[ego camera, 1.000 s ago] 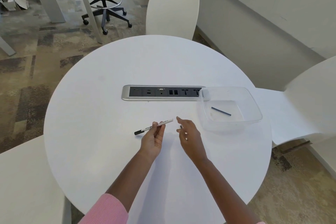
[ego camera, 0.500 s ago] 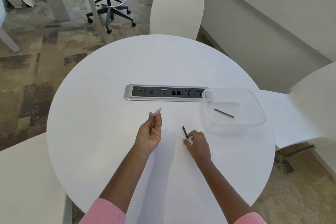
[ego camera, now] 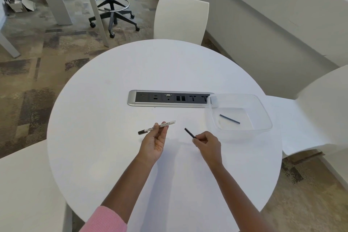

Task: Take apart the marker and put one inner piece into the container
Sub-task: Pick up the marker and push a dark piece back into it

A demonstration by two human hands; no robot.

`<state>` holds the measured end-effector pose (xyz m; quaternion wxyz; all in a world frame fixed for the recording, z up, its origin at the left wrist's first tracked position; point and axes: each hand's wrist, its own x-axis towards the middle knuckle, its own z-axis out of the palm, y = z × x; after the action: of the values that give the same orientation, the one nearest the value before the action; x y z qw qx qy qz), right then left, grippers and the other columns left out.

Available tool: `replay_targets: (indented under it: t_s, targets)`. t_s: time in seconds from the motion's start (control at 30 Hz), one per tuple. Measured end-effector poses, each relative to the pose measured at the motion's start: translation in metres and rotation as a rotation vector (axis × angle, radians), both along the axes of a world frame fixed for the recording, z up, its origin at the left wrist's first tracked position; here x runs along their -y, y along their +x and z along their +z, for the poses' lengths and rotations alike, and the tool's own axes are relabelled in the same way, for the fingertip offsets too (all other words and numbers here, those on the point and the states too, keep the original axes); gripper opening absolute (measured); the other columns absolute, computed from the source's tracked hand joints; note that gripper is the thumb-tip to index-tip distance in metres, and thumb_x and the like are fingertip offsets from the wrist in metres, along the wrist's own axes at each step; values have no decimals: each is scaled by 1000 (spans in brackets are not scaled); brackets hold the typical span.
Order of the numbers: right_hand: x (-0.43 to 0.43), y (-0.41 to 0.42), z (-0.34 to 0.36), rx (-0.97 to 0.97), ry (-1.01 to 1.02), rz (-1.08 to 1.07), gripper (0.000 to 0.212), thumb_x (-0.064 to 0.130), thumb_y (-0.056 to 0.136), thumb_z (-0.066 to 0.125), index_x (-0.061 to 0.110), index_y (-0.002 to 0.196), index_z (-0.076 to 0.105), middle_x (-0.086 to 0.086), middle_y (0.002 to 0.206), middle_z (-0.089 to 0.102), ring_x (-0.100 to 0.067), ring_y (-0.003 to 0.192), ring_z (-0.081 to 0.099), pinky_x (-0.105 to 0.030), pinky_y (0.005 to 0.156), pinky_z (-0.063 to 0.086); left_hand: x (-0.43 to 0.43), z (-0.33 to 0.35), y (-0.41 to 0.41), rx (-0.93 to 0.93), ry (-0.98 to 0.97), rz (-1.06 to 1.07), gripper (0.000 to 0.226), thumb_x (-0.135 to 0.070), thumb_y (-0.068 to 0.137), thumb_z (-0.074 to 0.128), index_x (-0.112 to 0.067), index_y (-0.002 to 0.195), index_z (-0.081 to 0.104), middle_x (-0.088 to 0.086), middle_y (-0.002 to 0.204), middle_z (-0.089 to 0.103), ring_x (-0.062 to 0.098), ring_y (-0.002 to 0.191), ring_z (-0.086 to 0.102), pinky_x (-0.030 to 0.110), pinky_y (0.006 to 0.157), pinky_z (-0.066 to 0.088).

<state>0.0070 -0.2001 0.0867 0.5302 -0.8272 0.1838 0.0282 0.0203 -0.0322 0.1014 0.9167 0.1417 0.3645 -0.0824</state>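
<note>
Left hand (ego camera: 153,145) pinches a slim white marker (ego camera: 162,125); right hand (ego camera: 208,145) pinches a thin dark rod (ego camera: 189,133) over the round white worktop (ego camera: 105,137).

A silver power strip (ego camera: 170,98) is sitting in the round white table (ego camera: 105,103), with a white chair (ego camera: 181,19) standing beyond it.

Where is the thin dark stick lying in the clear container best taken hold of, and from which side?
Grip the dark stick at its middle, thumb and finger across its thin width, probably coming straight down through the open top of the clear container. It lies flat on the floor, slanted, apart from every wall; the walls bar a sideways reach.
</note>
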Motion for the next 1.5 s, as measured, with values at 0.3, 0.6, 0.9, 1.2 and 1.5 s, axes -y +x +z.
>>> replay_targets:
  t_s: [0.3,0.6,0.9,1.2,1.5]
  targets:
    - [-8,-6,35,132,124,82,23,1,77,63,23,77,66,6,69,65,-5,62,58,-19,67,50,-1,-9,-1,-11,85,13,14,1,92,48,-1,79,54,12,55,69,18,50,69,25,51,58]
    - [-14,-5,33,147,85,106,15,0,77,63,11,84,71,7,68,65,5,57,57,-4,55,43,4,-8,-1,-3,147,-13,15,0,93,47,-1,79,53,14,70,67,15,51,69,33,90,45]
    - [-14,-7,33,229,57,84,16,-1,78,62,10,86,70,0,77,67,5,62,59,-5,60,45,1,-10,0,-3,146,5,15,2,92,48,-1,79,54,10,54,69,16,52,69,28,66,56]
    - [-12,-5,34,276,-28,155,18,-3,79,61,11,86,70,-2,81,66,4,70,59,-4,66,46,3,-8,1,-3,189,1,16,1,92,48,-3,78,54,13,65,67,14,52,69,33,90,47]
    - [-7,1,34,367,-193,287,18,-5,79,60,6,88,70,2,82,62,1,69,60,-2,67,44,2,-8,-1,22,257,-19,14,1,91,51,-1,78,56,7,55,69,14,54,69,33,78,55]
